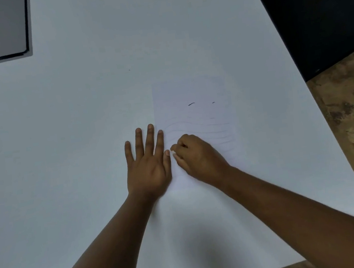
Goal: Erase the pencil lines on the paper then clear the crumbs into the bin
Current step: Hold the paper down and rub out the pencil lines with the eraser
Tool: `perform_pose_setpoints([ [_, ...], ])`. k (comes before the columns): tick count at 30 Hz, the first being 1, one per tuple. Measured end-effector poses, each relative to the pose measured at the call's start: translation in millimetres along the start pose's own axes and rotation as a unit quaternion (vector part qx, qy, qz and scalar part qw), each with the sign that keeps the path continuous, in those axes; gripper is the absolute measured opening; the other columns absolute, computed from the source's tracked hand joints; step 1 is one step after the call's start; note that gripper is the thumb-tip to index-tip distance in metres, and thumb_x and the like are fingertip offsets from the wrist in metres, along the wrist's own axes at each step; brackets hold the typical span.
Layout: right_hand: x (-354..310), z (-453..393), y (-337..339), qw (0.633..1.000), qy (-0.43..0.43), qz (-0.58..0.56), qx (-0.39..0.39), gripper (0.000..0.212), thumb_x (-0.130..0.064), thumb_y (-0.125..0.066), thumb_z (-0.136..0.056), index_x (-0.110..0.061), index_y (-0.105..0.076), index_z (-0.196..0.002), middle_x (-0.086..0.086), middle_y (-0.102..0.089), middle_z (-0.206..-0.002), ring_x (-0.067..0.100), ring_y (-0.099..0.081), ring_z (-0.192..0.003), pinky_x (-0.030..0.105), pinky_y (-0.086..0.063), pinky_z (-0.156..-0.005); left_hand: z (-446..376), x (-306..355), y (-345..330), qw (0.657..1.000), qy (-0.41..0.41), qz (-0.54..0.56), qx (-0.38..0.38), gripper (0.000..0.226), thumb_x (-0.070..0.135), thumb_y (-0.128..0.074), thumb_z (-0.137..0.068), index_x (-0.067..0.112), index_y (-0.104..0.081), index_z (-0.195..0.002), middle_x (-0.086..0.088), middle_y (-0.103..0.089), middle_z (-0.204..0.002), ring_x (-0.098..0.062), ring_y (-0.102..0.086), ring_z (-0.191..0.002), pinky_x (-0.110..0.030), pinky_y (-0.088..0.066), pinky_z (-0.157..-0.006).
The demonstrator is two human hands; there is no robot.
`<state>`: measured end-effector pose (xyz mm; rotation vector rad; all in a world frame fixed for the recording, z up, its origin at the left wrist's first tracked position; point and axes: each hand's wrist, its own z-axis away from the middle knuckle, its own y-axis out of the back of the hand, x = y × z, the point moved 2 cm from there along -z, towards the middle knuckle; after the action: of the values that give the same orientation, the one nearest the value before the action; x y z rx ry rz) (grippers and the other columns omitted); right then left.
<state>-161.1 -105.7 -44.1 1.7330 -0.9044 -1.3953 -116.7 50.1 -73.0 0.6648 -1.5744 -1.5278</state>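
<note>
Nearest the camera, two bare forearms reach forward over a white table (62,148) toward the sheet of paper (191,96), which lies flat a little right of the table's middle. At the paper's near left corner the left hand (147,162) lies palm down, fingers straight and slightly spread, its thumb side over the paper's left edge and the other fingers on the table just beside it. Just right of it, on the paper itself, the right hand (196,153) is curled with its fingertips pinched together on a small pale thing that looks like an eraser (173,153), mostly hidden by the fingers and close to the left thumb tip. Across the paper's near half run several faint wavy pencil lines (199,126), extending right from the right hand. Farther up the paper lie two short dark marks (191,104), the left one longer; whether they are pencil strokes or crumbs cannot be told. Beyond the paper's far right, off the table's edge, stands a black box-like object (317,16), possibly the bin. Far left of the paper, at the table's far corner, sits a grey tray-like object (6,28) with dark edges.
</note>
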Motion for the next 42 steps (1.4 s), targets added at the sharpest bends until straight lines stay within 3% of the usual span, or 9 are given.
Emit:
perform_pose_setpoints([
  [4,63,-20,29,0.988,-0.118,0.094,0.045,0.025,-0.029,-0.046,-0.096,-0.012,-0.064,-0.09,0.005,-0.058,-0.086,0.03,-0.06,-0.08,0.037,-0.049,-0.07,0,1,-1,1.0,0.01,0.003,-0.004,0.06,0.043,-0.015,-0.108,0.021,-0.013,-0.164,-0.001,-0.004,-0.172,-0.027,0.005,-0.159,-0.056,-0.001,-0.126],
  [8,73,-27,50,0.98,-0.142,0.082,0.112,0.024,-0.018,-0.051,-0.095,-0.004,-0.07,-0.089,0.011,-0.058,-0.081,0.029,-0.059,-0.071,0.037,-0.053,-0.064,-1,1,-1,1.0,0.014,0.008,-0.008,0.061,0.044,-0.012,-0.108,0.021,-0.009,-0.164,-0.001,0.0,-0.172,-0.026,0.009,-0.158,-0.055,0.002,-0.126],
  [15,0,-6,11,0.999,0.03,0.033,-0.017,0.022,-0.02,-0.051,-0.097,-0.006,-0.068,-0.097,0.004,-0.058,-0.085,0.022,-0.055,-0.076,0.032,-0.048,-0.067,-1,0,-2,1.0,0.003,0.006,-0.006,0.062,0.042,-0.015,-0.108,0.016,-0.012,-0.164,-0.003,-0.004,-0.172,-0.028,0.005,-0.159,-0.056,-0.001,-0.126],
  [18,44,-29,25,0.991,0.002,0.131,-0.021,0.028,-0.033,-0.038,-0.1,-0.016,-0.058,-0.091,-0.007,-0.047,-0.079,0.018,-0.047,-0.075,0.032,-0.043,-0.069,-2,1,0,1.0,0.002,0.007,-0.011,0.062,0.043,-0.014,-0.108,0.016,-0.01,-0.164,-0.003,-0.002,-0.172,-0.029,0.007,-0.158,-0.057,0.001,-0.126],
  [23,66,-39,51,0.986,-0.103,0.105,0.084,0.027,-0.019,-0.048,-0.096,-0.002,-0.07,-0.092,0.012,-0.057,-0.082,0.029,-0.058,-0.072,0.039,-0.053,-0.064,-1,0,0,1.0,0.003,0.008,-0.015,0.063,0.044,-0.012,-0.108,0.016,-0.007,-0.164,-0.002,0.001,-0.172,-0.028,0.011,-0.158,-0.057,0.001,-0.126],
  [29,2,-20,19,0.996,0.077,0.014,-0.048,0.017,-0.014,-0.059,-0.095,-0.002,-0.071,-0.099,0.01,-0.061,-0.088,0.025,-0.058,-0.078,0.036,-0.052,-0.069,-1,-1,-2,1.0,0.005,0.012,-0.006,0.067,0.045,-0.014,-0.108,0.008,-0.013,-0.163,-0.007,-0.004,-0.172,-0.028,0.005,-0.159,-0.057,-0.003,-0.126],
  [33,39,-48,31,0.998,0.028,0.062,0.016,0.024,-0.015,-0.054,-0.097,0.001,-0.067,-0.085,0.014,-0.063,-0.085,0.032,-0.059,-0.075,0.042,-0.052,-0.064,-1,1,-1,1.0,0.007,0.013,-0.007,0.066,0.045,-0.016,-0.108,0.008,-0.012,-0.163,-0.007,-0.004,-0.172,-0.028,0.005,-0.159,-0.056,-0.002,-0.126],
  [37,55,-59,45,0.995,-0.012,0.079,0.062,0.019,-0.013,-0.056,-0.097,0.001,-0.07,-0.092,0.013,-0.063,-0.087,0.029,-0.062,-0.076,0.041,-0.053,-0.064,-2,1,0,1.0,0.008,0.017,-0.009,0.067,0.047,-0.01,-0.108,0.009,-0.009,-0.163,-0.006,0.0,-0.172,-0.027,0.009,-0.158,-0.055,0.001,-0.126],
  [42,15,-34,28,0.998,0.063,-0.002,-0.012,0.015,-0.011,-0.062,-0.096,0.0,-0.071,-0.097,0.011,-0.062,-0.087,0.026,-0.06,-0.077,0.036,-0.053,-0.069,-1,1,0,1.0,0.009,0.018,0.003,0.068,0.047,-0.012,-0.107,0.007,-0.013,-0.163,-0.008,-0.004,-0.172,-0.027,0.005,-0.159,-0.055,-0.001,-0.126],
])
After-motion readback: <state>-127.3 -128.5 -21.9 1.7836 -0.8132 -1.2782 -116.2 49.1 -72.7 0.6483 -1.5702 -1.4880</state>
